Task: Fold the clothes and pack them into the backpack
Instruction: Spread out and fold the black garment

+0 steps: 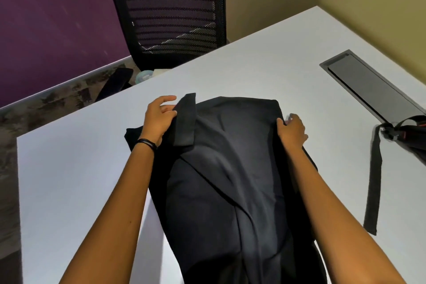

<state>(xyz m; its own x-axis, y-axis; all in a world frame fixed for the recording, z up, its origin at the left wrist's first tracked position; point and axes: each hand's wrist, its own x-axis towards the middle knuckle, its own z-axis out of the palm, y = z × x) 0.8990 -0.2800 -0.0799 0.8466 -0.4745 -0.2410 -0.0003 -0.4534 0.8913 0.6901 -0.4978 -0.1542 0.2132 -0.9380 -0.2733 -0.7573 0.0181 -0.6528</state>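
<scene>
- Both of my hands are on the black garment [232, 168], one at each far corner of it.
- Left hand [159, 117] is closed on the cloth at the garment's far left edge, thumb and fingers pinching it just beside a ribbed band [185, 120] that stands up next to my knuckles; my forefinger sticks out free above the band.
- A dark wristband [146, 143] sits on that wrist.
- Right hand [292, 131] grips the far right edge, thumb on top of the fabric and the fingers curled under where I cannot see them.
- Between my two hands the garment lies spread on the white table [69, 180], creased, and runs back toward me between my forearms and off the near edge.
- Well off to the right of my right hand, at the table's edge, lies part of the backpack [412, 131], its black strap [374, 180] trailing flat across the tabletop.
- Beyond my right hand a dark cable hatch [368, 83] is set into the table.
- Past my left hand, behind the table, stands a black mesh chair [170, 14].
</scene>
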